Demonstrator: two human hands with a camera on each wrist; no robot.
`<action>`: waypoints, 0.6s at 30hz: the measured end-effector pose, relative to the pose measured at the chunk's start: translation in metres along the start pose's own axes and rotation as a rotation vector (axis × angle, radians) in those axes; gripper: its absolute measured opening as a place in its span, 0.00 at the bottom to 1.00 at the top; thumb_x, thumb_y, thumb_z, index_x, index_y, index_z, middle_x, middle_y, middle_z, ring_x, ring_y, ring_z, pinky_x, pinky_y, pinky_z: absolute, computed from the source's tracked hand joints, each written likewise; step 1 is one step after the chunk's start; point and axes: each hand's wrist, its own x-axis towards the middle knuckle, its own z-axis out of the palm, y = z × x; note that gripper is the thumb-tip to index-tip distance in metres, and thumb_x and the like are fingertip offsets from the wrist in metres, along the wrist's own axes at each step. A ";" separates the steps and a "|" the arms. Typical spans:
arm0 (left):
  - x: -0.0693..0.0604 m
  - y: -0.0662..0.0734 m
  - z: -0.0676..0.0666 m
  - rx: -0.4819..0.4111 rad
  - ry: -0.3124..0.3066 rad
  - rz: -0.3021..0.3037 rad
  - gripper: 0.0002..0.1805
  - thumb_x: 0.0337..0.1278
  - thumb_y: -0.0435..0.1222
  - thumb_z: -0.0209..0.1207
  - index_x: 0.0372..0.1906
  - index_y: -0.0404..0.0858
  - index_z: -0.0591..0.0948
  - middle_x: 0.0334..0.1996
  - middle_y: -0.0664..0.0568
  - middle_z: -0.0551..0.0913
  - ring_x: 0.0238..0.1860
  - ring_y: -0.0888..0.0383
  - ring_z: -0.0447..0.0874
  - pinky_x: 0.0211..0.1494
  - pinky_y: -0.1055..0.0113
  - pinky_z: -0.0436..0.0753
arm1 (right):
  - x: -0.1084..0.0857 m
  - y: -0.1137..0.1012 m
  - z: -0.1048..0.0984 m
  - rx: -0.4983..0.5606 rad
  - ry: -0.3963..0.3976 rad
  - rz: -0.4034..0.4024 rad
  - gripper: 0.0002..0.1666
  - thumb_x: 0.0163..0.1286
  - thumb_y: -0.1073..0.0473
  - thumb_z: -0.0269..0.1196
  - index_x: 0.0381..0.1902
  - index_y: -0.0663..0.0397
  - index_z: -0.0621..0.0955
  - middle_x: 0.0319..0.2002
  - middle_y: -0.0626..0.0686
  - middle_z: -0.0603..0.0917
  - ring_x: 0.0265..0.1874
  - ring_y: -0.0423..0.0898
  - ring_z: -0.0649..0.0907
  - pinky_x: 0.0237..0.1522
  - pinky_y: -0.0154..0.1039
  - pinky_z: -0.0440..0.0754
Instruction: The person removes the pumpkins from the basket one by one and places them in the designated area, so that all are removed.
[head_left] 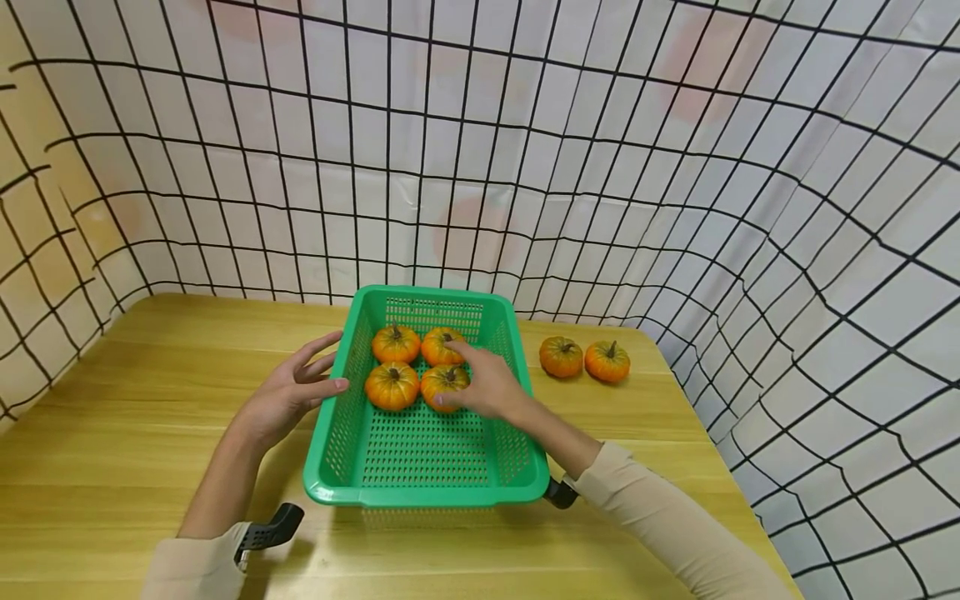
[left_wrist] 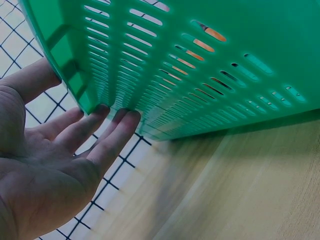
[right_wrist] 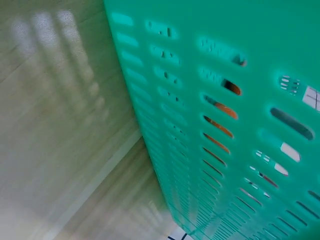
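Note:
A green plastic basket with slotted walls stands on the wooden table. Inside it are several small orange pumpkins, grouped toward the back. My right hand reaches over the basket's right side, thumb and fingers spread above the front right pumpkin. Its index finger lies over the back right pumpkin; its underside is hidden. At the left side, my left hand has its thumb over the rim. In the left wrist view, straight fingers of the left hand touch the outer wall below the rim.
Two more pumpkins, one left and one right, sit side by side on the table right of the basket. A white sheet with a black grid rises behind the table and along both sides. The right wrist view shows mostly basket wall.

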 end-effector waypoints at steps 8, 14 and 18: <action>0.000 0.000 0.000 0.002 0.001 -0.001 0.46 0.68 0.32 0.61 0.82 0.46 0.49 0.80 0.37 0.55 0.70 0.48 0.70 0.59 0.67 0.81 | 0.002 -0.001 0.002 -0.010 -0.016 0.017 0.51 0.58 0.46 0.77 0.75 0.48 0.68 0.69 0.62 0.76 0.69 0.64 0.72 0.68 0.64 0.70; 0.000 0.000 0.000 0.005 0.003 -0.004 0.46 0.68 0.32 0.61 0.83 0.47 0.49 0.80 0.38 0.55 0.70 0.46 0.69 0.59 0.67 0.81 | 0.003 0.000 0.003 -0.029 -0.034 0.016 0.51 0.59 0.46 0.76 0.76 0.49 0.68 0.68 0.62 0.76 0.67 0.63 0.75 0.67 0.61 0.72; 0.000 0.000 0.000 0.005 0.003 -0.002 0.46 0.68 0.32 0.61 0.83 0.47 0.49 0.80 0.38 0.55 0.70 0.46 0.69 0.59 0.67 0.81 | 0.005 0.001 0.004 -0.031 -0.036 0.027 0.51 0.57 0.46 0.77 0.75 0.48 0.68 0.68 0.61 0.77 0.67 0.63 0.75 0.67 0.61 0.72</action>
